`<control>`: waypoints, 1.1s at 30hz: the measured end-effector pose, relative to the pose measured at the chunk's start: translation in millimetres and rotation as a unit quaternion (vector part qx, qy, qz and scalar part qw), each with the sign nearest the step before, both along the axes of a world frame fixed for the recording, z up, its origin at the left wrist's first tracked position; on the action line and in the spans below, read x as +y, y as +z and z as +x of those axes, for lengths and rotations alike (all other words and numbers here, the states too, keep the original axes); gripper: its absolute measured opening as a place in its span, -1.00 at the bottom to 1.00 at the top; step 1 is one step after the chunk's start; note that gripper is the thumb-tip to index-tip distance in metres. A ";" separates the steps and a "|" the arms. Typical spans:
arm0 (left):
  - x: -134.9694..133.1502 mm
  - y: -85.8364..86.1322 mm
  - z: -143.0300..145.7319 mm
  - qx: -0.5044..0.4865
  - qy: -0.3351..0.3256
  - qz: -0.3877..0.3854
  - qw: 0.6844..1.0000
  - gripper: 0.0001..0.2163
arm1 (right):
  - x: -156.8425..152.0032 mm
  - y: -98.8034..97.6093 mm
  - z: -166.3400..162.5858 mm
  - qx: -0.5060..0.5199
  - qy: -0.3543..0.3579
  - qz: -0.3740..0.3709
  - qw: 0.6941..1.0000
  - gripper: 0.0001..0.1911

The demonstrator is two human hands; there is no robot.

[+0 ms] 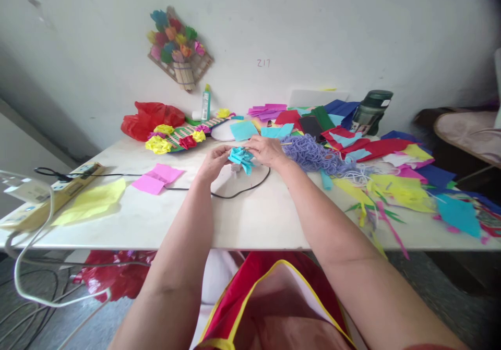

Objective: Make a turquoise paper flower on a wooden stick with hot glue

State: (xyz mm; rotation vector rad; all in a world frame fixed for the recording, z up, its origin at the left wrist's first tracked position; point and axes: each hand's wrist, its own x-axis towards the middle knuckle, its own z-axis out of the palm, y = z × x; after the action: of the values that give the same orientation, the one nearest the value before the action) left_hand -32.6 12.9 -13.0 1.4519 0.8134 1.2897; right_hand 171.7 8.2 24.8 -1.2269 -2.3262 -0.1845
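Observation:
A light blue crepe paper flower, crumpled and ruffled, is held above the table between my two hands. My left hand pinches it from the left side. From the right, my right hand grips its upper edge with closed fingers; a thin yellowish stick pokes out by that hand, and I cannot tell whether it is held. Just behind the hands lie flat light blue paper pieces. A tangled heap of purple yarn sits right of my right hand.
On the left are a power strip, yellow paper and pink paper. A black cable loops below the hands. Behind stand a decorated piece with paper flowers, a glue bottle and a dark drink bottle. Paper scraps crowd the right.

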 end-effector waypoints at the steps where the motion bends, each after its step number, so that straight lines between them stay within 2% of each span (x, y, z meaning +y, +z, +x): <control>1: -0.1 0.1 -0.2 0.005 -0.001 0.004 1.000 -0.56 | 0.6 -0.3 -0.1 0.008 0.012 -0.005 1.000 -0.60; 4: -1.3 1.3 0.1 0.022 -0.001 0.011 1.000 -0.56 | 2.8 0.0 -0.2 0.037 0.036 -0.034 0.998 -0.56; 7: -3.7 4.0 1.2 0.035 0.000 0.014 0.999 -0.55 | 5.7 0.7 0.5 0.074 0.048 -0.066 0.994 -0.63; 16: -8.6 8.5 2.8 0.065 0.001 0.019 0.998 -0.56 | 19.9 -7.6 2.8 0.118 0.074 -0.082 0.987 -0.77; 25: -7.2 6.5 5.2 0.024 -0.020 -0.014 0.999 -0.53 | 14.5 -3.4 -1.4 0.080 0.046 -0.036 0.995 -0.77; 33: -6.8 5.8 6.0 0.011 -0.011 -0.023 1.000 -0.60 | 9.9 -2.0 -2.9 0.029 0.044 0.006 0.999 -0.76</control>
State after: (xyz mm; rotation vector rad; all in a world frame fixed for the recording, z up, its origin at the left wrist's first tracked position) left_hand -26.6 6.1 -7.2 1.4377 0.8333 1.2330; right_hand 168.7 18.1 22.8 -1.1074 -2.3202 -0.1314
